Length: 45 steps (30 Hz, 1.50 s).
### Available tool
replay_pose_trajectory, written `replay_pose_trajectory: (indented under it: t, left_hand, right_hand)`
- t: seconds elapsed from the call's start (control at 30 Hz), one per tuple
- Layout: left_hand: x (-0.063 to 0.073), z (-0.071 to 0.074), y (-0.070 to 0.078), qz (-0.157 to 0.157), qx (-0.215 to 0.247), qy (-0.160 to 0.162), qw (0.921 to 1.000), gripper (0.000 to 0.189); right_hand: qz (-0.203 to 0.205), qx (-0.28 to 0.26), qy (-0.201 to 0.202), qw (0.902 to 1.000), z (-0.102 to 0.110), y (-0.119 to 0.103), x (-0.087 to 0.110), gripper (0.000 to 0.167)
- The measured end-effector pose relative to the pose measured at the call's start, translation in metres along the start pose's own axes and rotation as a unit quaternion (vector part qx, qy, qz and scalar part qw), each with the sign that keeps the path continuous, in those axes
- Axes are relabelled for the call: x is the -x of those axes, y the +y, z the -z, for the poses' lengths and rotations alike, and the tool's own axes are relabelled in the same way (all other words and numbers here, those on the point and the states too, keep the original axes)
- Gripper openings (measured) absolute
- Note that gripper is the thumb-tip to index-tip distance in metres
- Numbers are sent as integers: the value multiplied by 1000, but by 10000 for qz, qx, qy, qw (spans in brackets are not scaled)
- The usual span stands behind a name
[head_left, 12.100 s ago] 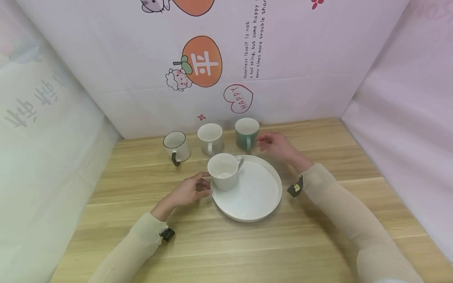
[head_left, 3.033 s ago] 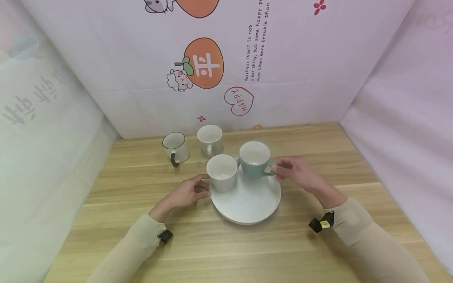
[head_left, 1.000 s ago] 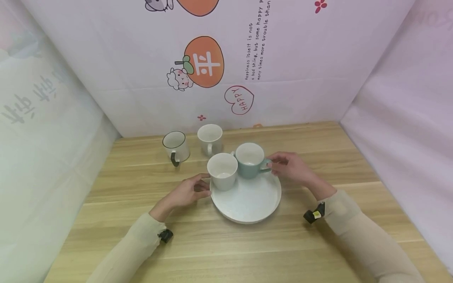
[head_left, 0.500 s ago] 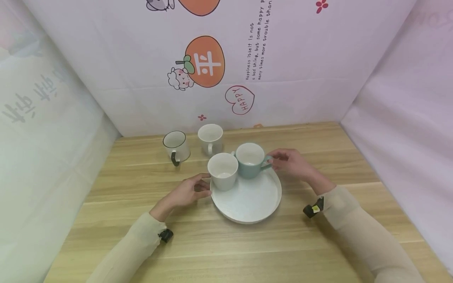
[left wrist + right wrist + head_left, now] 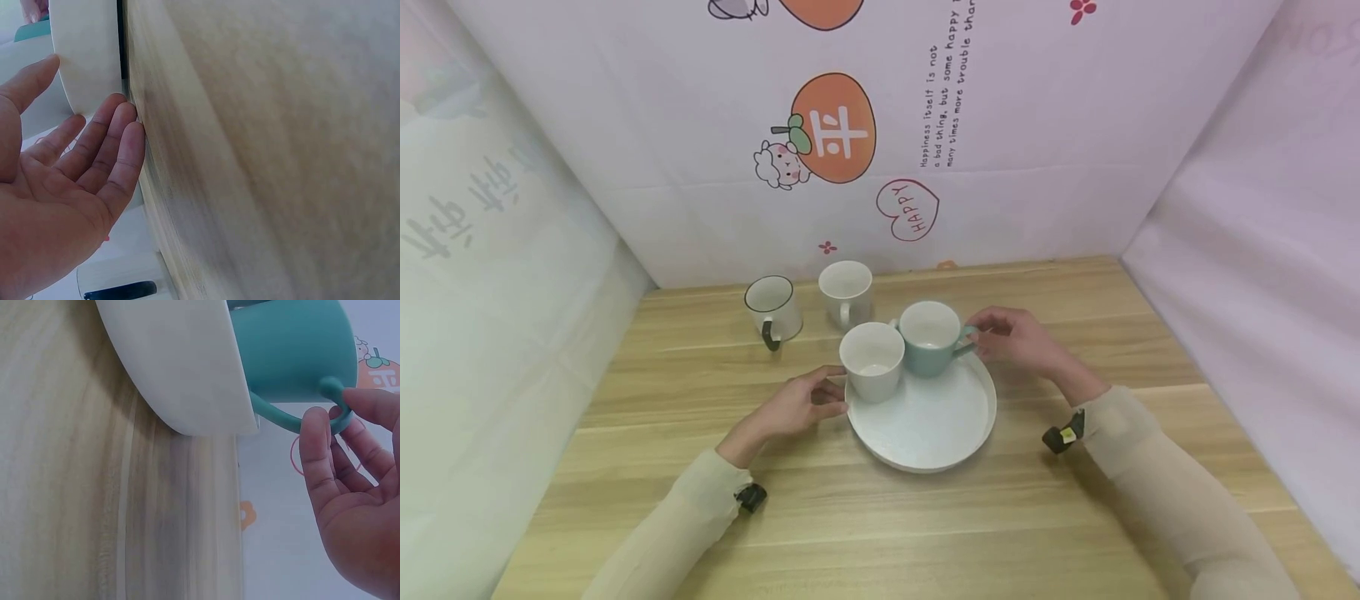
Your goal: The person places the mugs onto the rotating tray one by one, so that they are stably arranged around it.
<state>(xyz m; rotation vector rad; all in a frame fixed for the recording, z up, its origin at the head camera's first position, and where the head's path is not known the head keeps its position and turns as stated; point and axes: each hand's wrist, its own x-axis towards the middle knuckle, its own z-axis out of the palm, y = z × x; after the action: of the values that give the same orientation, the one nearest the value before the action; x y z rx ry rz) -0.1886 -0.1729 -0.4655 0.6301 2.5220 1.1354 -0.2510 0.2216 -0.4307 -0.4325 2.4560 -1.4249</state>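
A round white tray lies on the table, carrying a white cup at its left and a green mug toward the back. These two stand upright, side by side. My right hand pinches the green mug's handle between thumb and fingers; the right wrist view shows the thumb at the top of the handle. At the tray's left rim is my left hand, fingers relaxed. In the left wrist view its thumb and fingertips touch the tray's outer wall.
Behind the tray, a white mug stands near the back edge of the wooden table. To its left is a white mug with a black rim and black handle. White printed cloth hangs at the back and both sides.
The green mug has gone from the table behind the tray onto the tray, then left against the white cup. Lately my right hand has shifted slightly back at the handle; my left hand stays put.
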Motion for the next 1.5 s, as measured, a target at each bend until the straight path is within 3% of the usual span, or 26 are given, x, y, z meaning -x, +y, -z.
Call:
replay_pose_trajectory:
  t: [0.4,1.03,1.3,1.5]
  left_hand:
    - [0,1,1,61,4,-17,10000,61]
    - [1,0,0,-3,-2,36,10000,61]
    - [2,4,-1,-178,80,215,9996,59]
    - [4,10,-2,-210,22,379,9991,55]
  right_hand:
    - [214,198,23,9996,4,-1,-4,28]
    - [149,349,58,9993,5,1,0,30]
    - [111,141,88,9998,7,10,0,33]
    - [143,398,158,9990,8,17,3,34]
